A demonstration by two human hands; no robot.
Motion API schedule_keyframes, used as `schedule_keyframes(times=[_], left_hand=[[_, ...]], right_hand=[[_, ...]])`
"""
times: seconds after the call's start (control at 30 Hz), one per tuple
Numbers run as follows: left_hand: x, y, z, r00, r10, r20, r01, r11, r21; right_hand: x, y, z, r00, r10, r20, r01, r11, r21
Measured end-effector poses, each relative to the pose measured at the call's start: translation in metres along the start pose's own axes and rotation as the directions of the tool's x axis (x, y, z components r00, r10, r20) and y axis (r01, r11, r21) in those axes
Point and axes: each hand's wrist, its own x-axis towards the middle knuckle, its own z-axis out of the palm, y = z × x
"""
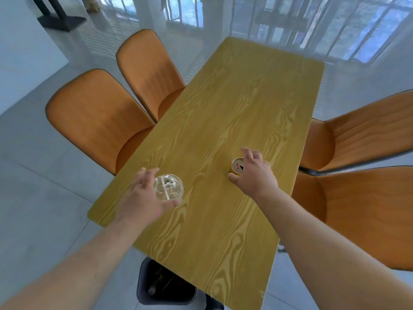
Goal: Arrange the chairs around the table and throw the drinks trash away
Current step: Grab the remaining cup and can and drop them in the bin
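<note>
A clear plastic cup (pixel 169 186) with a straw stands on the yellow wooden table (pixel 234 108), near its left edge. My left hand (pixel 143 198) curls around the cup from the left with fingers spread, not closed on it. A gold drinks can (pixel 236 166) stands to the right. My right hand (pixel 254 173) reaches over the can's right side, fingers apart. Two orange chairs (pixel 96 117) (pixel 147 68) are tucked in on the left. Two more orange chairs (pixel 362 139) (pixel 366 211) stand on the right.
A dark bin (pixel 165 285) with trash inside sits on the floor under the table's near end. A grey tiled floor (pixel 40 198) surrounds the table. A black stand base (pixel 60 22) is at the far left, and windows with railings are behind.
</note>
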Motion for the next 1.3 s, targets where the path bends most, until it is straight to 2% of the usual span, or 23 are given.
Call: schedule_keyframes(times=[0.1, 0.2, 0.37, 0.67, 0.83, 1.0, 1.13, 1.3], left_hand=[[0.007, 0.011, 0.010, 1.000, 0.002, 0.019, -0.003, 1.000, 0.027], [0.010, 0.013, 0.018, 1.000, 0.005, 0.014, -0.004, 1.000, -0.019], [-0.003, 0.002, 0.015, 0.998, 0.058, 0.036, -0.058, 0.998, -0.015], [-0.075, -0.067, 0.010, 0.981, 0.159, 0.112, -0.158, 0.987, -0.012], [-0.144, -0.134, 0.005, 0.937, 0.237, 0.257, -0.232, 0.971, -0.050], [-0.202, -0.185, -0.027, 0.932, 0.308, 0.193, -0.295, 0.951, -0.094], [-0.231, -0.195, -0.054, 0.925, 0.351, 0.149, -0.337, 0.935, -0.107], [-0.249, -0.196, -0.066, 0.922, 0.377, 0.086, -0.368, 0.924, -0.109]], right_hand=[[0.024, 0.004, 0.009, 0.998, 0.037, 0.058, -0.035, 0.998, -0.050], [0.027, 0.006, 0.021, 0.995, 0.039, 0.094, -0.027, 0.992, -0.127], [-0.008, -0.008, 0.043, 0.993, 0.025, 0.118, -0.019, 0.999, -0.051], [-0.158, -0.070, 0.116, 0.987, 0.028, 0.156, -0.021, 0.999, -0.043], [-0.272, -0.115, 0.166, 0.985, 0.071, 0.159, -0.065, 0.997, -0.040], [-0.341, -0.161, 0.163, 0.992, 0.104, 0.067, -0.106, 0.994, 0.026], [-0.371, -0.183, 0.148, 0.995, 0.095, -0.030, -0.092, 0.993, 0.076], [-0.385, -0.188, 0.138, 0.995, 0.078, -0.061, -0.073, 0.994, 0.078]])
